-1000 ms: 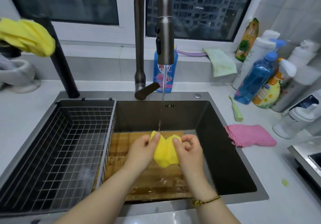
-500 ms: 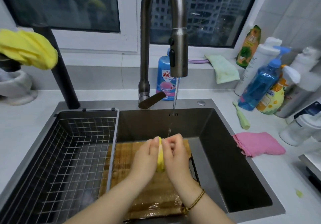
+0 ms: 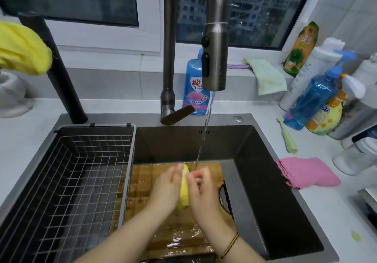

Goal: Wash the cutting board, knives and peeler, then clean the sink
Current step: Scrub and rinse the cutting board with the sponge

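A wet wooden cutting board (image 3: 142,183) lies in the dark sink (image 3: 265,181). Above it, my left hand (image 3: 165,189) and my right hand (image 3: 202,189) squeeze a yellow cloth (image 3: 184,189) between them, folded to a narrow strip. A thin stream of water (image 3: 205,132) runs from the tall faucet (image 3: 216,58) and lands by my right fingers. Knives and peeler are not visible; a dark loop (image 3: 224,199) shows at the board's right edge.
A wire drying basket (image 3: 71,177) fills the sink's left half. A pink cloth (image 3: 308,175), a green brush (image 3: 287,138) and several bottles (image 3: 312,101) stand on the right counter. A blue soap bottle (image 3: 193,91) is behind the faucet, and a yellow cloth (image 3: 22,48) hangs at far left.
The yellow cloth was spread between both hands; they have pressed together, folding it into a narrow strip under the water. The view has tilted upward.
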Available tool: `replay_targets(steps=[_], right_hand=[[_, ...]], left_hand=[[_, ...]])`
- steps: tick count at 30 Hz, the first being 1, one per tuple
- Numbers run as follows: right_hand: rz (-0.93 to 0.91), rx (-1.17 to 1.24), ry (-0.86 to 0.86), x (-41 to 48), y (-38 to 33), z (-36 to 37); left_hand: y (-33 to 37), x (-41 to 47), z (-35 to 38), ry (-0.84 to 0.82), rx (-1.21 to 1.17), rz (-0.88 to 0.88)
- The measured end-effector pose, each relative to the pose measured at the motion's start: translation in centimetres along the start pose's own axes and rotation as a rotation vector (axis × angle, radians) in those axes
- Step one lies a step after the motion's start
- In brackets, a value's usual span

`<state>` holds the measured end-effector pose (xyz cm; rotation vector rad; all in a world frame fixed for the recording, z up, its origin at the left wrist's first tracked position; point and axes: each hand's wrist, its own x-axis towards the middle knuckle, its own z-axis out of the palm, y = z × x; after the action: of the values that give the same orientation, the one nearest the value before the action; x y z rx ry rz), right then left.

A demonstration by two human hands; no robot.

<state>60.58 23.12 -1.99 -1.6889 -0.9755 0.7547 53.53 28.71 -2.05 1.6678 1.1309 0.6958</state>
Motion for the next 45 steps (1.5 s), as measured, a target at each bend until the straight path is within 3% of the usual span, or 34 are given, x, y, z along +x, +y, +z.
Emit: replay_targets(steps=[3, 7, 12, 17, 23, 26, 28, 31, 37, 45], right_hand=[[-0.051, -0.029, -0.019, 0.0, 0.0, 0.4], [0.046, 0.077, 0.069, 1.6, 0.3, -1.0], [-0.002, -0.001, 0.005, 0.1, 0.8, 0.2], [0.069, 0.044, 0.106, 1.7, 1.6, -1.3], [0.066, 0.117, 0.076, 0.4, 1.4, -1.0], [0.068, 0.242, 0.152, 1.0, 1.3, -1.9], [0.130, 0.275, 0.091, 1.2, 1.6, -2.8], [0.186, 0.144, 0.002, 1.1, 2.5, -4.6], [0.215, 0.130, 0.207, 1.2, 3.9, -9.0], [0.201, 0.129, 0.206, 1.2, 4.5, -11.3]], left_hand=[[-0.1, 0.5, -0.1, 0.037, -0.067, -0.031], [0.1, -0.9, 0.6, -0.055, -0.102, 0.060], [-0.2, 1.1, 0.5, 0.041, -0.076, -0.065], [-0.3, -0.9, 1.7, -0.094, -0.041, 0.076], [-0.5, 1.0, 1.6, 0.043, -0.099, -0.112], [0.2, 1.3, 1.7, 0.022, -0.234, -0.138], [0.7, 1.3, 1.7, -0.013, -0.288, -0.139], [0.9, 1.5, 1.9, -0.065, -0.239, -0.131], [0.7, 4.0, 2.7, -0.062, 0.009, -0.180], [1.7, 5.8, 4.6, -0.035, 0.009, -0.219]])
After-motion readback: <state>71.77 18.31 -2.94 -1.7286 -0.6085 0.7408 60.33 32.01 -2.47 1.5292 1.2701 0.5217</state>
